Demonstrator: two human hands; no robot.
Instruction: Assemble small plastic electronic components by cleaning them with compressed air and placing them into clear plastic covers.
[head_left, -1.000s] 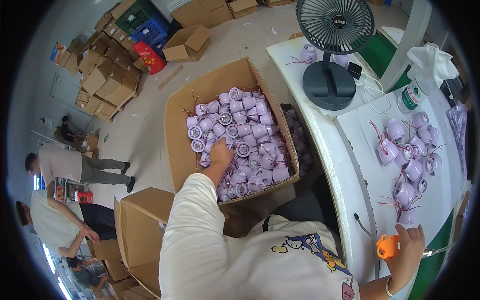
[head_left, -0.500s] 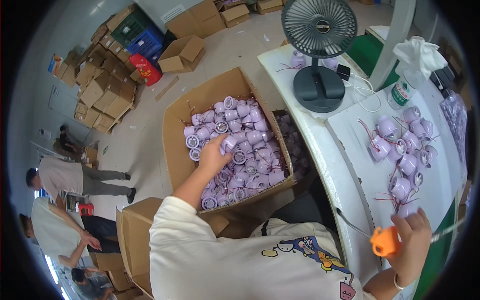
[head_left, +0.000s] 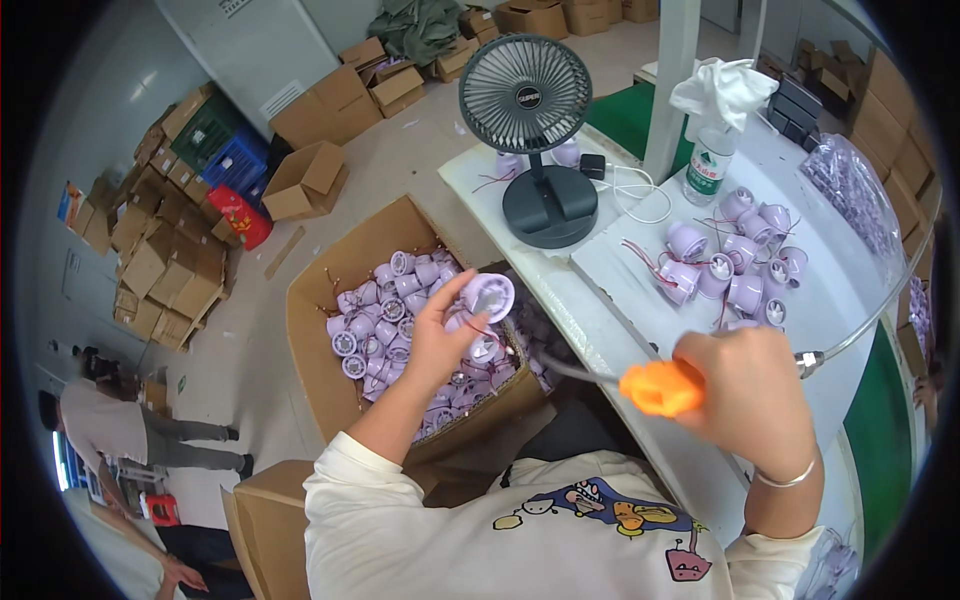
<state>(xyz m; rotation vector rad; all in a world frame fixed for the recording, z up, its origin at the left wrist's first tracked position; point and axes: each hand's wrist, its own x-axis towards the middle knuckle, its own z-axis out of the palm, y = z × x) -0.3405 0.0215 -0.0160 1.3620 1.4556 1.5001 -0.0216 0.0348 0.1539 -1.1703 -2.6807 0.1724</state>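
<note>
My left hand [head_left: 440, 335] is raised over the near side of a cardboard box, its fingers closed round a lilac, cup-shaped plastic housing [head_left: 490, 296] with its open end showing. Another lilac housing [head_left: 484, 348] shows just under my fingers; whether it is also in my hand I cannot tell. Thin wires dangle there. In my right hand [head_left: 745, 395] is an orange air blow gun [head_left: 660, 388], gripped above the table edge. Its thin nozzle points left toward the housings, and a clear hose joins it at a metal fitting [head_left: 808, 362].
The cardboard box [head_left: 310, 345] holds many lilac housings. On the white table [head_left: 620, 280] stand a dark fan [head_left: 548, 205], a bottle [head_left: 708, 170] topped by white cloth, and several wired housings [head_left: 745, 250]. People [head_left: 105, 420] stand at the left, near stacked cartons [head_left: 165, 260].
My left hand has come up out of the box with a lilac housing. My right hand has brought the blow gun left and up, nearer the left hand. The view has shifted right.
</note>
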